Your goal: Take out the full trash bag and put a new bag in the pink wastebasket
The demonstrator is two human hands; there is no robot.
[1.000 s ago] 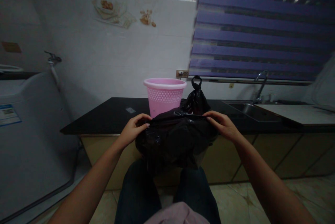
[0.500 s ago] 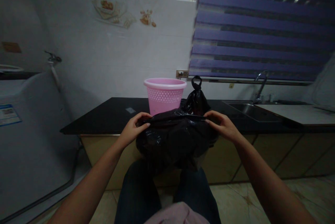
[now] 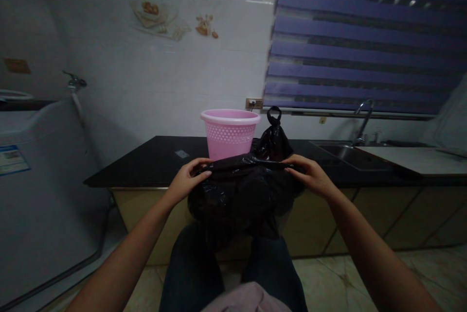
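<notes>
A black plastic bag (image 3: 248,200) hangs over the counter's front edge, above my knees, its top edge stretched between both hands. My left hand (image 3: 189,178) pinches the bag's upper left corner between thumb and fingers. At the upper right corner, my right hand (image 3: 306,173) grips the same edge. Behind the bag stands a pink basket (image 3: 229,132) with a perforated band, upright on the black counter. Right of the basket sits a second black bag (image 3: 274,142), knotted with a loop on top.
The black counter (image 3: 146,161) runs across the middle. To the right are a sink (image 3: 343,151), a faucet (image 3: 365,120) and a pale board (image 3: 397,156). A large grey-white appliance (image 3: 47,195) stands at the left.
The held bag has shifted and its folds look slightly different, with the top edge a little smoother. Both hands stay nearly where they were, still gripping its corners.
</notes>
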